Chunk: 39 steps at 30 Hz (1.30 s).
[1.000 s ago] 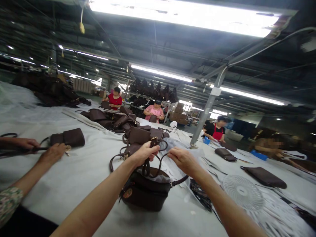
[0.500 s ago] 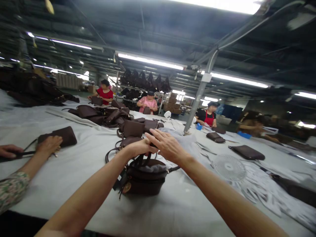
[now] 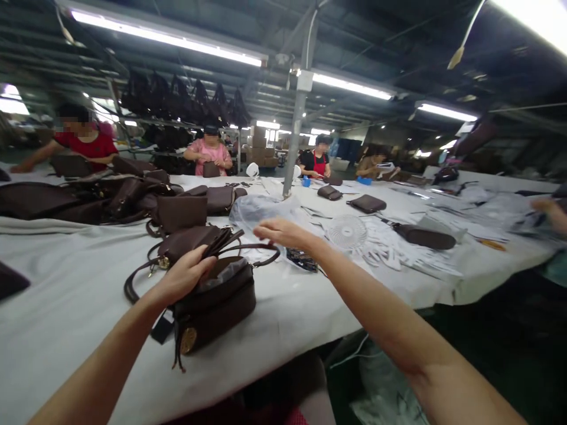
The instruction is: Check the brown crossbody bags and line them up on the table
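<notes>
A dark brown handbag stands on the white-covered table with its top open and clear plastic lining showing inside. A round gold emblem and a dangling zip pull are on its near end. My left hand is closed round a folded bundle of brown strap at the bag's rim. To the right, my right hand hovers past the bag's looped handle, fingers stretched and slightly bent, apparently holding nothing. Just beneath it lie small dark pieces in clear plastic.
Brown bags are piled behind and to the left. A white fan lies among white strips at right. A grey post rises from the table. Co-workers sit along the far side. The table's front edge runs diagonally below.
The view has swung right. My hands, together over the bag's top before, are now apart: the right has moved off rightward, while the left holds the bundled strap. The bag has turned.
</notes>
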Available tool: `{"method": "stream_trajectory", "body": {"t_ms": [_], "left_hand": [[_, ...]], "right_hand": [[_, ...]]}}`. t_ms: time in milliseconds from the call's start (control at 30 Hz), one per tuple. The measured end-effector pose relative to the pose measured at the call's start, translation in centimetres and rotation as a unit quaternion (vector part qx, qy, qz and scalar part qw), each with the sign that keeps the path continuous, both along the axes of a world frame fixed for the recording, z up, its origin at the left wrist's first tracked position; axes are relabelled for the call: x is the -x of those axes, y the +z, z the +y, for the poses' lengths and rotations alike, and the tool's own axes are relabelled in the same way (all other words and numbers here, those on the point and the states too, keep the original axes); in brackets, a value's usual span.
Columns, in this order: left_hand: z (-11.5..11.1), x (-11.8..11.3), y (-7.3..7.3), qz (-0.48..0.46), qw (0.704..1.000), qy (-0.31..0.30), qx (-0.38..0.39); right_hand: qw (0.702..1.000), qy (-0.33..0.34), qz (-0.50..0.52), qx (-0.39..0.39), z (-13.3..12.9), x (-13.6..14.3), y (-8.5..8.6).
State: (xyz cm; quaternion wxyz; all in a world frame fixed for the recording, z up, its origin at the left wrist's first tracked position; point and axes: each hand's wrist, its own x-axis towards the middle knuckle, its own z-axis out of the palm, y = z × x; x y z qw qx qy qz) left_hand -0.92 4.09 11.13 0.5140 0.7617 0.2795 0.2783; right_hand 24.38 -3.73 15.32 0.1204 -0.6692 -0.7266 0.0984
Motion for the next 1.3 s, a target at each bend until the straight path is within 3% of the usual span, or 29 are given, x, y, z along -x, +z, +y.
{"method": "stream_trajectory", "body": {"t_ms": [33,100,233,333,467,567,733,900,1000,1167,1300], "left_hand": [[0.0,0.0,-0.4,-0.010,1.000,0.014,-0.003],[0.0,0.1,-1.0,-0.027,0.999,0.035,-0.008],[0.1,0.1,-1.6,-0.042,0.996,0.078,-0.018],[-0.1,0.2,-1.9,-0.047,0.994,0.094,-0.003],[-0.5,0.0,-2.0,-0.051,0.992,0.114,-0.019],[-0.6,0.0,-2.0,-0.055,0.989,0.129,-0.040],[-0.3,0.2,-2.5,-0.079,0.991,0.108,-0.020],[-0.1,0.3,-2.8,-0.114,0.989,0.091,0.007],[-0.2,0.2,-2.9,-0.138,0.986,0.090,0.017],[-0.3,0.2,-3.0,-0.150,0.985,0.080,0.008],[-0.3,0.1,-3.1,-0.160,0.983,0.088,0.027]], "right_hand": [[0.993,-0.098,0.020,0.069,-0.8,-1.2,-1.8],[0.977,-0.176,-0.004,0.124,-2.4,-2.8,-6.0],[0.946,-0.297,-0.060,0.115,-3.4,-3.6,-13.7],[0.924,-0.365,-0.076,0.088,-1.3,-3.4,-16.8],[0.918,-0.388,-0.047,0.075,1.6,-4.1,-17.6],[0.921,-0.386,-0.017,0.043,1.2,-5.2,-17.6],[0.939,-0.340,0.053,-0.003,-4.1,-5.9,-18.7],[0.954,-0.284,0.094,0.036,-10.3,-4.8,-19.5],[0.957,-0.279,0.062,0.043,-12.1,-3.7,-19.1],[0.941,-0.336,-0.023,0.035,-10.1,-1.8,-18.3],[0.934,-0.350,-0.037,0.056,-7.4,-0.3,-19.1]]}}
